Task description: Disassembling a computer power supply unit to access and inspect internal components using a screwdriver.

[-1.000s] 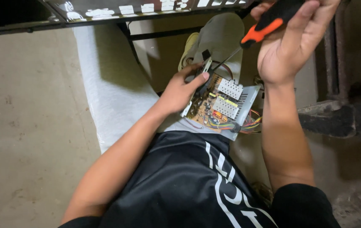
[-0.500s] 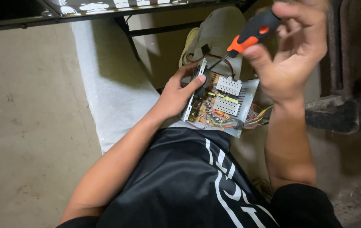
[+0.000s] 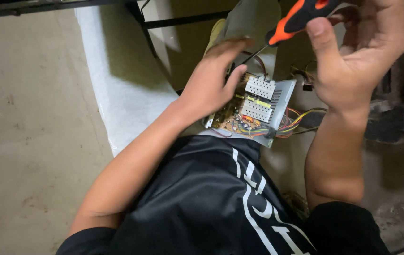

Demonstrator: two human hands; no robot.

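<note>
Since the earlier frame the right hand (image 3: pixel 358 56) has tilted the screwdriver (image 3: pixel 301 16), so its orange and black handle now runs up toward 1 o'clock and the thin shaft points down toward 7 o'clock, its tip hidden behind the left hand's fingers. That right hand is clenched round the handle, thumb pressed along its near side. Meanwhile the left hand (image 3: pixel 214 82) has lifted off the board's edge; it now hangs released, fingers spread, over the 10 o'clock corner of the open power supply (image 3: pixel 258 106), and I cannot tell whether it touches it.

This unit sits at the middle of the view, resting on the person's lap just above the black shirt (image 3: pixel 202 198) with white lettering. Its grey metal case (image 3: pixel 283 101) lies open, showing a brown circuit board (image 3: pixel 230 118) with two pale finned heat sinks (image 3: pixel 258 87). Coloured wires (image 3: pixel 296 120) spill out at 3 o'clock.

At 10 o'clock a white cloth (image 3: pixel 121 85) lies spread on the bare concrete floor (image 3: pixel 27 127). Dark metal frame bars (image 3: pixel 183 21) cross at 12 o'clock. Rough, dark masonry (image 3: pixel 395 123) fills the 3 o'clock side.
</note>
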